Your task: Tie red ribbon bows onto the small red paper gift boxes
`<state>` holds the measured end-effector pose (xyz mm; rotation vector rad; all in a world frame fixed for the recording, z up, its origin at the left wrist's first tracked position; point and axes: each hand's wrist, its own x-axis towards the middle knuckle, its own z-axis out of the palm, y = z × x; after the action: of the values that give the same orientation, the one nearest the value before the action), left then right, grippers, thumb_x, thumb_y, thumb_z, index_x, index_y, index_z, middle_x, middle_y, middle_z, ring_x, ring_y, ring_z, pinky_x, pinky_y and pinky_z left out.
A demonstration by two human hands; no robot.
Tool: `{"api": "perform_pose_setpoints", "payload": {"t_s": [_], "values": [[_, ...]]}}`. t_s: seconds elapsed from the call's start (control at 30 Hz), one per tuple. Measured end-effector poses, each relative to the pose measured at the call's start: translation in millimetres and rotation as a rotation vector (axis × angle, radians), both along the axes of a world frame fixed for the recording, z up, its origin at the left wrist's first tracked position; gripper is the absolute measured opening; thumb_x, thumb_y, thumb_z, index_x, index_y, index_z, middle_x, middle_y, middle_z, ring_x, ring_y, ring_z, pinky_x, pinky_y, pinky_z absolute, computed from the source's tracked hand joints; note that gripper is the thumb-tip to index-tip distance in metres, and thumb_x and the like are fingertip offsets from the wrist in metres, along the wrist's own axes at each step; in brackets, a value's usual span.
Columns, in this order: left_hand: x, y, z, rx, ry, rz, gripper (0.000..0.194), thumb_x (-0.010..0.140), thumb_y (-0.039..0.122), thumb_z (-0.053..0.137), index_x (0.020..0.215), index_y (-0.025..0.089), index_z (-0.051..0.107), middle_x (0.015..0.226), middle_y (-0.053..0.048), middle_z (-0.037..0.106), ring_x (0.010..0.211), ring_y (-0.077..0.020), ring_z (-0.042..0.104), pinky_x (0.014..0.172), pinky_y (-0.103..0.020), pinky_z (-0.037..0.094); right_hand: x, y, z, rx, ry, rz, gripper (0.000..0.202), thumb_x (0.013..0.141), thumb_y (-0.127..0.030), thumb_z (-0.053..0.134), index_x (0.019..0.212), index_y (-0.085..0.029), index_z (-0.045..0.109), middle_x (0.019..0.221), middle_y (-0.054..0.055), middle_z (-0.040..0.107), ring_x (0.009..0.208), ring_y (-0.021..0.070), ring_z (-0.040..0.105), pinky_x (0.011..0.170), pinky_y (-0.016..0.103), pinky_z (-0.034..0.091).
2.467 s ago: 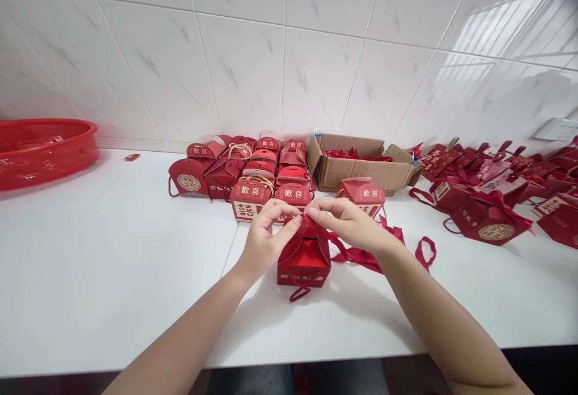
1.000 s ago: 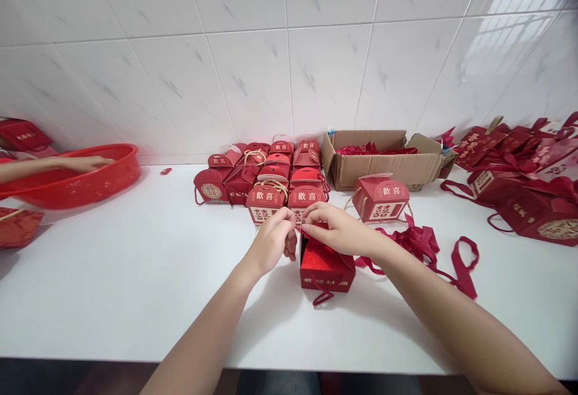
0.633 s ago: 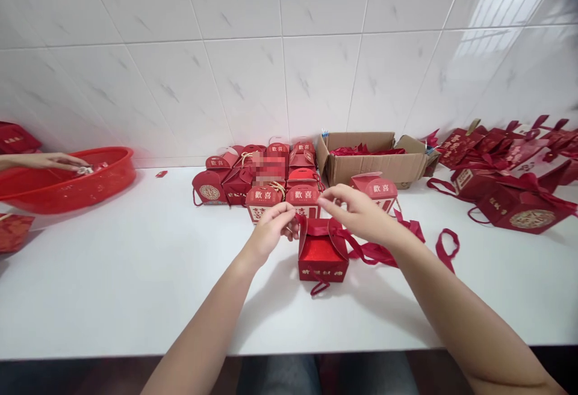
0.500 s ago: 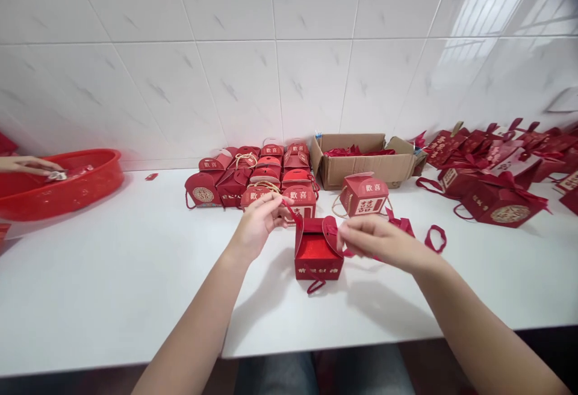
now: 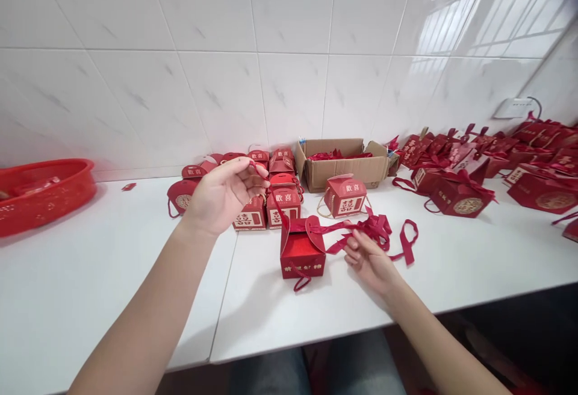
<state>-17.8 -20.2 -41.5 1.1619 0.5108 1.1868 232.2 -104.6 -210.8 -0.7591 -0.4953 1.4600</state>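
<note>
1. The left arm (image 5: 144,304) comes up from the bottom left.
2. The left hand (image 5: 230,193) is the higher one, palm showing, pinching with its fingertips.
3. The right arm (image 5: 433,329) reaches in from the bottom right.
4. The right hand (image 5: 372,262) is lower, fingers curled, pinching too.

The table (image 5: 90,268) has room left of the left hand (image 5: 226,195). A red box (image 5: 304,249) blocks between the hands; loose ribbons (image 5: 378,231) lie past the right hand (image 5: 371,265).
</note>
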Motion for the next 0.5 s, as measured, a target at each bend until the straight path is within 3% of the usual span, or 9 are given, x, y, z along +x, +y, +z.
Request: {"api": "perform_pose_setpoints", "payload": {"t_s": [0.13, 0.33, 0.5], "values": [[-5.3, 0.1, 13.3, 0.043, 0.001, 0.066, 0.022, 0.084, 0.013, 0.051, 0.067, 0.013, 0.066, 0.068, -0.002, 0.064, 0.065, -0.0112, 0.062, 0.063, -0.022, 0.053, 22.5, 6.5, 24.1, 0.149, -0.112, -0.191, 0.036, 0.067, -0.037, 0.08, 0.094, -0.021, 0.063, 0.067, -0.005, 0.054, 0.058, 0.0052, 0.049, 0.053, 0.015, 0.043], [-7.4, 3.9, 23.0, 0.1, 0.058, 0.129, 0.004, 0.074, 0.012, 0.067, 0.075, 0.014, 0.07, 0.07, 0.0, 0.066, 0.061, -0.0082, 0.06, 0.057, -0.019, 0.05, 36.6, 17.3, 82.3, 0.326, -0.342, -0.383, 0.022, 0.072, -0.036, 0.077, 0.072, -0.018, 0.063, 0.059, -0.004, 0.053, 0.055, 0.005, 0.05, 0.053, 0.016, 0.043], [-2.9, 5.6, 22.2, 0.18, 0.1, 0.167, 0.018, 0.066, 0.013, 0.076, 0.084, 0.017, 0.073, 0.071, 0.001, 0.068, 0.057, -0.0065, 0.059, 0.053, -0.017, 0.048, 23.2, 29.1, 129.9, 0.479, -0.608, -0.421, 0.019, 0.073, -0.034, 0.076, 0.072, -0.019, 0.065, 0.057, -0.004, 0.054, 0.052, 0.0066, 0.051, 0.051, 0.019, 0.045]]}}
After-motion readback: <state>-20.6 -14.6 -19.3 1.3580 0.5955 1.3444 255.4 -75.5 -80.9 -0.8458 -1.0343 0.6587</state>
